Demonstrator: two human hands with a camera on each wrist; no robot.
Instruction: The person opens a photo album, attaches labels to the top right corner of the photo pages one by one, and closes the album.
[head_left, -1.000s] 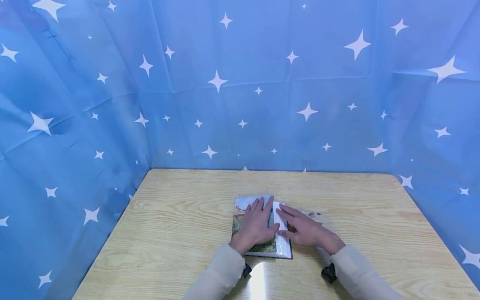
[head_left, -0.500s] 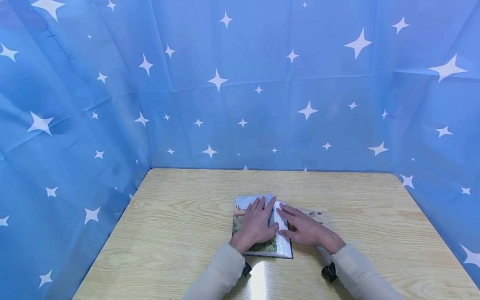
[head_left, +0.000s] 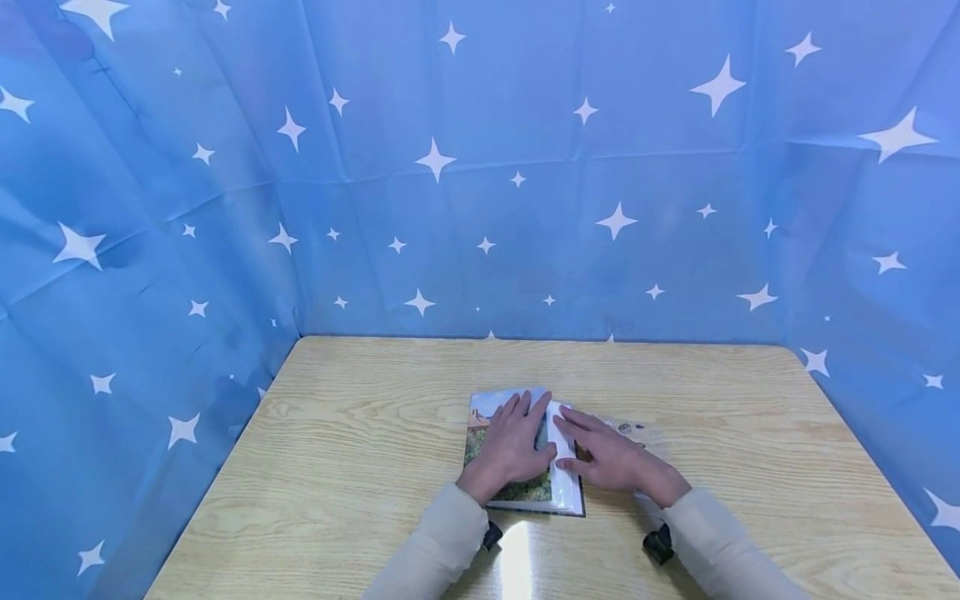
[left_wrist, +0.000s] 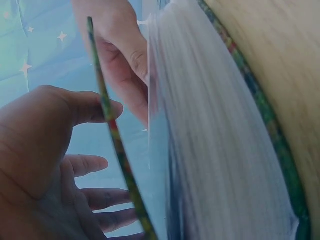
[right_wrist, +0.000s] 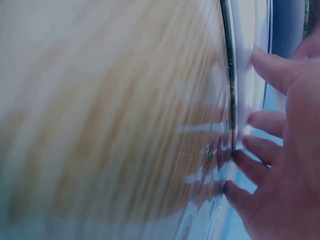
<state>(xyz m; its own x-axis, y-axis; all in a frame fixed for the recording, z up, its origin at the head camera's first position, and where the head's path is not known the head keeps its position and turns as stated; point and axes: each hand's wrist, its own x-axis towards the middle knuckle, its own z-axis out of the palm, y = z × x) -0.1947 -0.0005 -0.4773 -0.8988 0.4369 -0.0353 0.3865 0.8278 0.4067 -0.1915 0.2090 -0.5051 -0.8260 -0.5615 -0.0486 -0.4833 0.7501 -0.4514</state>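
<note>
A thick photo album [head_left: 536, 493] with a picture cover lies on the table, its clear-sleeved pages [left_wrist: 210, 130] stacked deep. Its front cover [left_wrist: 112, 120] stands partly raised, seen edge-on in the left wrist view. My left hand [head_left: 513, 446] rests flat on that cover, fingers spread; in the left wrist view the thumb tip shows past the cover's edge. My right hand [head_left: 611, 454] touches the white strip of page along the album's right side, fingers extended. In the right wrist view the fingertips [right_wrist: 232, 186] come down at the page edge and just beside it.
A clear sheet with small printed stickers [head_left: 628, 428] lies on the table, partly under the right hand. The wooden table [head_left: 360, 467] reaches back to a blue curtain [head_left: 525, 250] with white stars. Dark wrist cameras [head_left: 658, 543] sit below the sleeves.
The left hand and the cover have shifted very slightly to the left and away. The right hand stays in place on the page.
</note>
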